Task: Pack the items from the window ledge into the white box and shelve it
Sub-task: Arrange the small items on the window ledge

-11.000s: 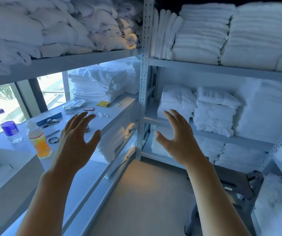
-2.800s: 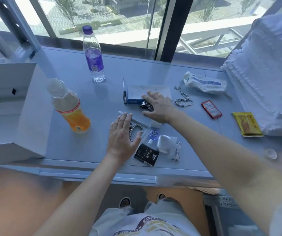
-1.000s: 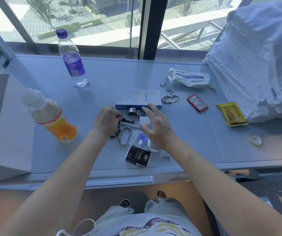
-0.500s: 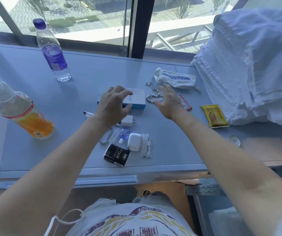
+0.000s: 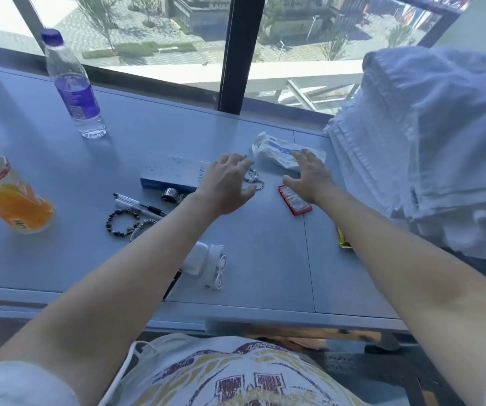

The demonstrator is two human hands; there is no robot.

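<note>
Both my hands spread flat, gripping nothing: left hand (image 5: 226, 183) hovering over metal chain (image 5: 255, 179), right hand (image 5: 309, 174) touching white packet (image 5: 279, 150), frame centre. Risk: chain slipping through loose fingers.

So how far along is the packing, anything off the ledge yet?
Nothing looks packed: the white box is out of view. In hand: the left hand reaches over the metal chain, and the right hand touches the white packet; neither grips yet. Left: the blue box, pens, bead bracelet, both bottles, then shelving.
</note>
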